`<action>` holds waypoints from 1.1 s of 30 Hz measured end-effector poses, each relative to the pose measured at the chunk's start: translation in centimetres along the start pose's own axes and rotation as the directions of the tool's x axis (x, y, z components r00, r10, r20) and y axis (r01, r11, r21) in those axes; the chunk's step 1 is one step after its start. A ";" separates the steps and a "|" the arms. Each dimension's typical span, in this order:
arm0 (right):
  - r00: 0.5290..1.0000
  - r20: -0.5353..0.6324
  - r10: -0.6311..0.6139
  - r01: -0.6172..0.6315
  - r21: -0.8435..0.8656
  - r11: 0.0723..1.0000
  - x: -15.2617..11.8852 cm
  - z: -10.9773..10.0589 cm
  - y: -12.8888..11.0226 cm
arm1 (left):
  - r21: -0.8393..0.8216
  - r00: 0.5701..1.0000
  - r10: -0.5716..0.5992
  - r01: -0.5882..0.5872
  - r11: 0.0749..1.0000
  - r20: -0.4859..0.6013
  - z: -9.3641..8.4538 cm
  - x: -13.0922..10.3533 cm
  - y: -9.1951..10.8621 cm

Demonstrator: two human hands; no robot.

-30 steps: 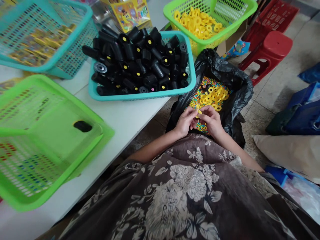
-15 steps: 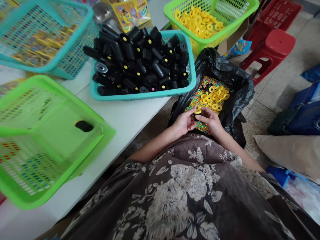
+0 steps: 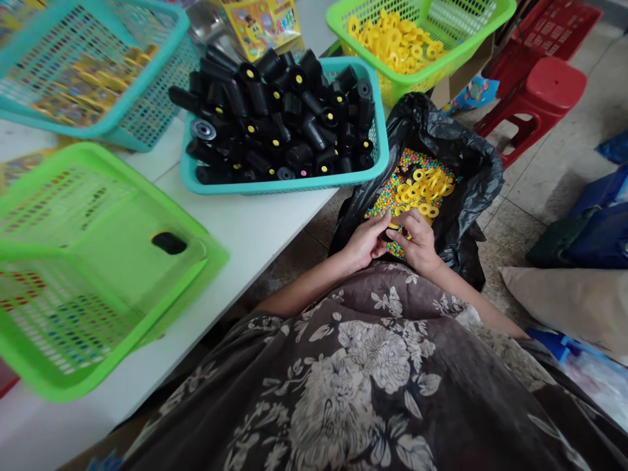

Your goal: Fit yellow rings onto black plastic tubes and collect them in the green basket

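My left hand (image 3: 364,243) and my right hand (image 3: 418,245) meet over the black bag, fingers closed round a small black piece with a yellow ring (image 3: 394,225). Fingers cover most of that piece. Below them, inside the bag, tiny multicoloured beads (image 3: 407,159) lie with a heap of yellow rings (image 3: 426,186) on top. The black plastic bag (image 3: 478,157) stands open with crumpled sides. On the table, left of the hands, a turquoise basket (image 3: 284,188) is heaped with black cylinders (image 3: 294,104), many showing yellow dots at their ends.
A green basket (image 3: 142,307) on the white table (image 3: 245,235) holds one black piece (image 3: 168,243). Another green basket (image 3: 471,49) contains yellow rings. A second turquoise basket (image 3: 122,124) has yellow packets. A red stool (image 3: 554,88) and a pale sack (image 3: 569,301) are at right.
My right hand's fingers have closed further over the piece, hiding more of its yellow ring. The view has shifted slightly; the baskets look unchanged.
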State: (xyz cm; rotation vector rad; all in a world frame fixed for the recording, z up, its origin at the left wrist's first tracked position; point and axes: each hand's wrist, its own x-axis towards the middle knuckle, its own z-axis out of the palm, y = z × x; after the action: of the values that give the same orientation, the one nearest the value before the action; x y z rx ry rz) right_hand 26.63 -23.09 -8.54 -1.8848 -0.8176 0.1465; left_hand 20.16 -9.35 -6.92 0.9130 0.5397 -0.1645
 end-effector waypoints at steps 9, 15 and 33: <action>0.982 -0.094 0.163 -0.158 0.061 0.986 1.8 -2.8 3.8 | 0.348 0.940 0.342 -0.326 0.879 0.016 -2.8 -4.0 3.8; 0.952 0.251 0.175 -0.036 -0.476 0.879 1.6 -2.0 5.0 | 0.886 0.300 0.942 -0.381 0.265 -0.152 -8.6 -13.4 8.7; 0.756 0.654 -0.020 0.498 -0.555 0.667 1.5 -0.5 2.9 | 0.977 -0.017 0.977 0.013 -0.211 0.211 -13.6 -15.0 8.1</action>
State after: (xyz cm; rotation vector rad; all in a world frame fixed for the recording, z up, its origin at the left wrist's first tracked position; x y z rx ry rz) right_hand 29.42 -23.29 -10.41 -2.4329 -1.8172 0.2816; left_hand 5.15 4.96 -0.20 2.5325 0.6561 1.4960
